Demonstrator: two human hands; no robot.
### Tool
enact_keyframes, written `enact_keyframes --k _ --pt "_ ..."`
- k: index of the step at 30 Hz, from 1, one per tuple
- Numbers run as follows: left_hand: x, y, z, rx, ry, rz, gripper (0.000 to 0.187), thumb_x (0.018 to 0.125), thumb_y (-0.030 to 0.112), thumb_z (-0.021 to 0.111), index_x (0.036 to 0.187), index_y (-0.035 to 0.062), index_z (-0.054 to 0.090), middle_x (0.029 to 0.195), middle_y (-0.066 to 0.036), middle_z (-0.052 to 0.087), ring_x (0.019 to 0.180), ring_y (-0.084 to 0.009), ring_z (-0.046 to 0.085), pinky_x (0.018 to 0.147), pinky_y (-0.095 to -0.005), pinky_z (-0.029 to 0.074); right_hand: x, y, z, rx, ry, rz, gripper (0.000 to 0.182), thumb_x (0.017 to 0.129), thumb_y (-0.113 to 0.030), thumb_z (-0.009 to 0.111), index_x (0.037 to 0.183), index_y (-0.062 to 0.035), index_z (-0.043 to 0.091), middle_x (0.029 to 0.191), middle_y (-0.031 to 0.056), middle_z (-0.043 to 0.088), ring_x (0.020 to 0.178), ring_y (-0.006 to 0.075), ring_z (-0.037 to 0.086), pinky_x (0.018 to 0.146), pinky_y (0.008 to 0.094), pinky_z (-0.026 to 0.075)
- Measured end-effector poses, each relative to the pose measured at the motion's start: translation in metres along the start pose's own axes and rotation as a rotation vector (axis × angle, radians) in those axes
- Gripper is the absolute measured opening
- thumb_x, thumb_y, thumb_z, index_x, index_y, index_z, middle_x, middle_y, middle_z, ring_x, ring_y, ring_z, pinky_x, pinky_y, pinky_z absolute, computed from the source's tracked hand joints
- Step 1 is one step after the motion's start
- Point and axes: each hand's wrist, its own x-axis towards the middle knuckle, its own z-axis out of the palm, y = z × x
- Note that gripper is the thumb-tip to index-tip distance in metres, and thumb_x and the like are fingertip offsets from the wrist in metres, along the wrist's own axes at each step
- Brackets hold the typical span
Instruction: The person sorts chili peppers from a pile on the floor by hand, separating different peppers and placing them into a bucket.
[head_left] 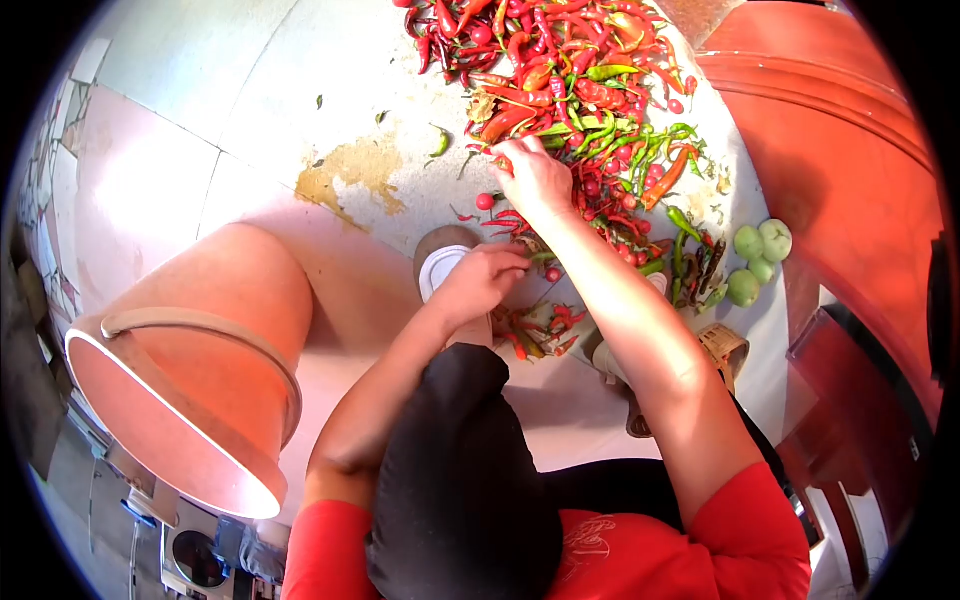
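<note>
Red, orange and green chili peppers [600,95] lie in a large pile on the pale floor, with small round red fruits among them. My right hand [538,180] is at the pile's lower left edge, its fingers closed on a red pepper [503,164]. My left hand [485,283] is lower and to the left, above my shoe, with its fingers pinched together near a green stem [543,257]; what they hold is too small to make out. A smaller group of peppers [540,330] lies between my feet.
An orange bucket [225,330] lies tilted at the left, its handle across it. Green round fruits [762,245] sit right of the pile. A large red object [810,110] stands at the right. One green pepper [440,141] lies apart near a brown floor stain [355,180].
</note>
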Motion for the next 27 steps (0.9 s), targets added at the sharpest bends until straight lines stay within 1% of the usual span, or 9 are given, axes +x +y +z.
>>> enact_keyframes --k 4,6,9,12,14,16,22,23,27 --pt "-0.018 -0.01 -0.031 -0.567 0.249 -0.456 0.019 0.093 0.005 0.047 0.107 0.0041 0.06 0.088 -0.001 0.061 0.081 -0.0089 0.057 0.071 -0.0256 0.049 0.004 0.003 0.006 0.066 0.022 -0.027 0.02 0.078 -0.032 0.067 0.095 -0.0227 0.062 0.094 0.0042 0.059 0.074 0.0284 0.063 0.06 0.0408 0.05" --pt "-0.013 -0.013 -0.043 -0.359 0.307 -0.496 0.017 0.091 0.007 0.051 0.105 0.0055 0.061 0.084 -0.003 0.062 0.075 -0.0115 0.059 0.065 -0.0264 0.048 0.004 -0.003 0.007 -0.017 -0.009 -0.085 0.022 0.077 -0.03 0.067 0.096 -0.0204 0.061 0.094 0.0059 0.059 0.07 0.0291 0.064 0.059 0.0416 0.051" --pt "0.002 0.001 -0.049 0.493 0.177 -0.211 0.016 0.08 0.018 0.059 0.09 0.0058 0.06 0.083 -0.012 0.061 0.074 -0.0286 0.064 0.06 -0.0364 0.052 0.012 -0.016 0.014 -0.166 -0.083 -0.125 0.016 0.075 -0.018 0.062 0.091 -0.0147 0.059 0.092 0.0138 0.058 0.067 0.0323 0.064 0.057 0.0451 0.051" --pt "0.022 -0.008 -0.024 0.842 0.081 -0.12 0.019 0.078 0.023 0.064 0.093 0.0114 0.06 0.082 -0.008 0.06 0.067 -0.0248 0.063 0.053 -0.0348 0.051 0.021 -0.019 0.009 -0.318 -0.186 -0.192 0.023 0.072 -0.022 0.066 0.091 -0.0102 0.06 0.093 0.0156 0.059 0.068 0.0255 0.067 0.06 0.0398 0.053" --pt "0.032 -0.017 -0.01 0.867 0.14 -0.028 0.017 0.079 0.021 0.06 0.092 0.0112 0.057 0.08 -0.009 0.059 0.067 -0.0251 0.064 0.051 -0.0367 0.052 0.024 -0.011 0.007 -0.322 -0.187 -0.186 0.022 0.072 -0.024 0.066 0.089 -0.0112 0.061 0.094 0.0152 0.06 0.071 0.0285 0.066 0.061 0.0399 0.053" --pt "0.038 -0.017 -0.005 0.955 0.036 -0.083 0.013 0.08 0.016 0.055 0.092 0.0115 0.056 0.081 -0.009 0.057 0.067 -0.0234 0.065 0.05 -0.0359 0.052 0.025 -0.004 -0.016 -0.028 -0.114 -0.218 0.019 0.078 -0.026 0.062 0.086 -0.0092 0.058 0.088 0.0122 0.06 0.074 0.0323 0.064 0.06 0.0415 0.051" --pt "0.045 -0.019 0.008 1.033 0.014 0.014 0.009 0.08 0.012 0.052 0.088 0.0089 0.054 0.089 -0.008 0.054 0.065 -0.0203 0.064 0.05 -0.0324 0.053 -0.01 0.038 -0.08 1.073 -0.161 0.421 0.016 0.087 -0.022 0.054 0.09 -0.0075 0.059 0.066 0.0006 0.059 0.052 0.0065 0.047 0.049 0.0212 0.038" --pt "0.045 -0.021 0.013 1.028 0.014 0.022 0.009 0.08 0.012 0.052 0.088 0.0089 0.054 0.089 -0.008 0.054 0.065 -0.0203 0.064 0.05 -0.0324 0.053 -0.023 0.051 -0.074 1.076 -0.16 0.448 0.015 0.087 -0.023 0.053 0.091 -0.0096 0.06 0.063 0.0003 0.057 0.049 0.0047 0.042 0.047 0.0188 0.034" --pt "0.048 -0.02 0.024 1.094 0.069 -0.054 0.007 0.08 0.011 0.051 0.085 0.0058 0.052 0.089 -0.009 0.053 0.066 -0.0207 0.064 0.05 -0.0321 0.053 -0.06 0.062 -0.043 1.009 -0.278 0.495 0.013 0.088 -0.015 0.05 0.092 -0.007 0.059 0.07 0.002 0.06 0.064 0.0079 0.058 0.055 0.0222 0.042"
